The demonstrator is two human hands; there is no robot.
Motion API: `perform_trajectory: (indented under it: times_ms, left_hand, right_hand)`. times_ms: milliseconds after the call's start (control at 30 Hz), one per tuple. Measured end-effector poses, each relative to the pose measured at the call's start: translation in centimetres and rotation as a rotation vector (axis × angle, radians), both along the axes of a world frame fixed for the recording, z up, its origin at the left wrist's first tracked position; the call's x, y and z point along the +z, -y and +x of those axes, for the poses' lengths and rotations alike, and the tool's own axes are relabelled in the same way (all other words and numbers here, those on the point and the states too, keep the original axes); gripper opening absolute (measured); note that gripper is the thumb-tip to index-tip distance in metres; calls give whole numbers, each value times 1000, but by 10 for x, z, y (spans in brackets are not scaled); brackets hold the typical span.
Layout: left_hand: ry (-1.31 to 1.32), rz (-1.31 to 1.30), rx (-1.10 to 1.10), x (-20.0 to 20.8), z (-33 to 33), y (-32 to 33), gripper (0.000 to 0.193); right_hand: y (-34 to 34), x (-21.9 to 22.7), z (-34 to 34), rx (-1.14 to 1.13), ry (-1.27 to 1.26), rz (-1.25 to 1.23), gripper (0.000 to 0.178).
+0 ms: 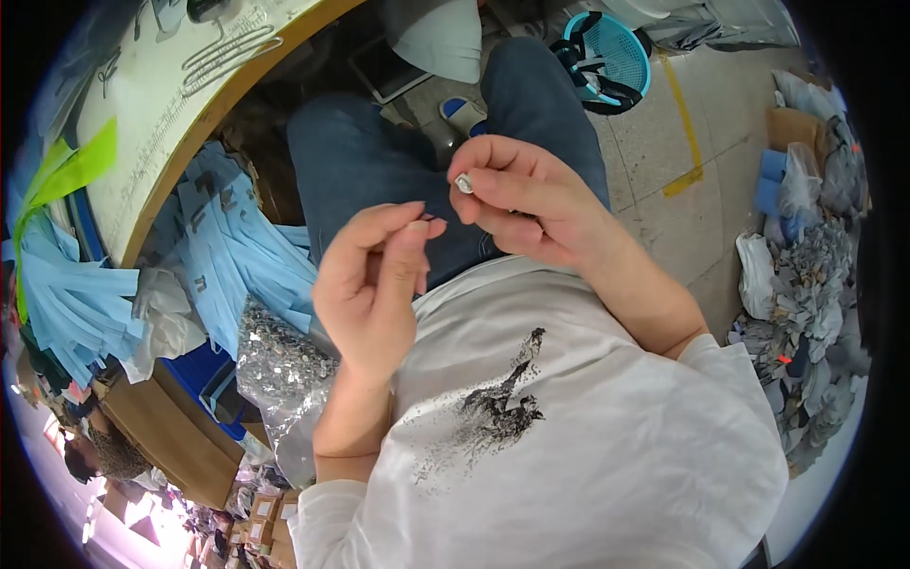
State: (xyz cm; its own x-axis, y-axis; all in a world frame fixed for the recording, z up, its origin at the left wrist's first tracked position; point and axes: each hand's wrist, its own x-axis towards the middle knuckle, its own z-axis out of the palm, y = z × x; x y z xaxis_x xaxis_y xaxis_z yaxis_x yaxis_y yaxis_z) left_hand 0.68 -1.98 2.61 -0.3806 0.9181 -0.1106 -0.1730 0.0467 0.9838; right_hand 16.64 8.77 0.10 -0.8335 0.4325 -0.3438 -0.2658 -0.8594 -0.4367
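Observation:
My right hand point(531, 199) is raised above my lap and pinches a small, roundish silvery-white piece point(464, 182) between thumb and forefinger. Its exact kind is too small to tell. Just to the left and a little lower, my left hand point(370, 280) has its thumb and fingertips pressed together. Something tiny and dark may be between those tips, but I cannot make it out. The two hands are apart, with a narrow gap between their fingertips.
A white table point(142, 114) with a wooden edge curves along the upper left. Light-blue fabric strips point(232, 247) hang below it, beside a clear bag of shiny small pieces point(275, 351). A turquoise basket point(611, 57) stands on the floor; grey scraps point(815, 294) are heaped at right.

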Motion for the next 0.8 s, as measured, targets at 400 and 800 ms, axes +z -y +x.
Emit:
perform_trajectory:
  times_ms: [400,800]
  left_hand:
    - [118,14,-6,-6,-1,-1,22]
    - [-377,230,48,-13,5,-14,20]
  right_hand:
    - [2,-5,4,-37,13,152,17]
    - [6,6,5,-181,158,255,16]
